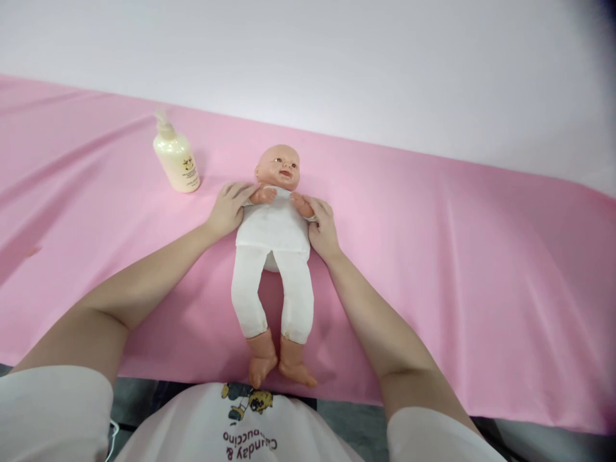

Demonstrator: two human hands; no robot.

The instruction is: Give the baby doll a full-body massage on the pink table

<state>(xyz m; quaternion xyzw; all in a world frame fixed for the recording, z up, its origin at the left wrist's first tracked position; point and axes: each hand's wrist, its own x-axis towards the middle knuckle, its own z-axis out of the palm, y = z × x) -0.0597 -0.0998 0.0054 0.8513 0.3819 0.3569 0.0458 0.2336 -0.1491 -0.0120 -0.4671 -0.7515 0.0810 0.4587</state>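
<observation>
- The doll (273, 239) is laid supine on the pink sheet (433, 244); positioning is judged done.
- Left hand (230, 208) and right hand (321, 224), fingers spread, are pressed flat at its shoulders.
- The lotion bottle (176, 158), at 10 o'clock, is judged untouched.

Dolls: 1 — baby doll (273, 231)
Bottles: 1 — pump bottle (176, 160)
Hands: 2 — left hand (230, 208), right hand (322, 228)
Cloths: 1 — pink sheet (457, 256)

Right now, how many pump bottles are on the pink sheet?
1. A cream-coloured plastic pump bottle stands upright on the pink sheet, beyond the left hand, left of the baby doll in white clothes. None seems hidden.
</observation>
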